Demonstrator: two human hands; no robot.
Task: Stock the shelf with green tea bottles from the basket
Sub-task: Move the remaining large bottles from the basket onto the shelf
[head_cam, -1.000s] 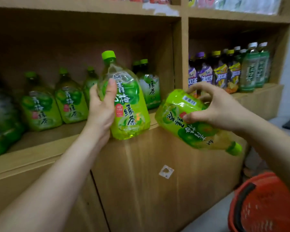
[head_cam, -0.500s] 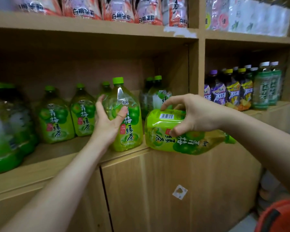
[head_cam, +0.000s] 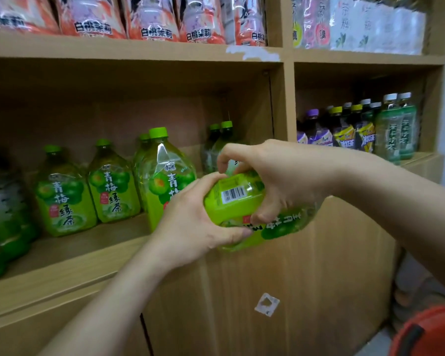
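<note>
The wooden shelf (head_cam: 70,255) carries a row of upright green tea bottles (head_cam: 62,199) in its left compartment, one (head_cam: 162,181) standing at the front edge. Dark-labelled bottles (head_cam: 357,129) fill the right compartment. A red basket (head_cam: 432,332) shows at the frame's lower right corner. Both hands hold another green tea bottle (head_cam: 235,199) on its side, just in front of the shelf's front edge near the compartment's right end, barcode up. The left hand (head_cam: 190,227) curls round its base end; the right hand (head_cam: 280,176) grips it from above
</note>
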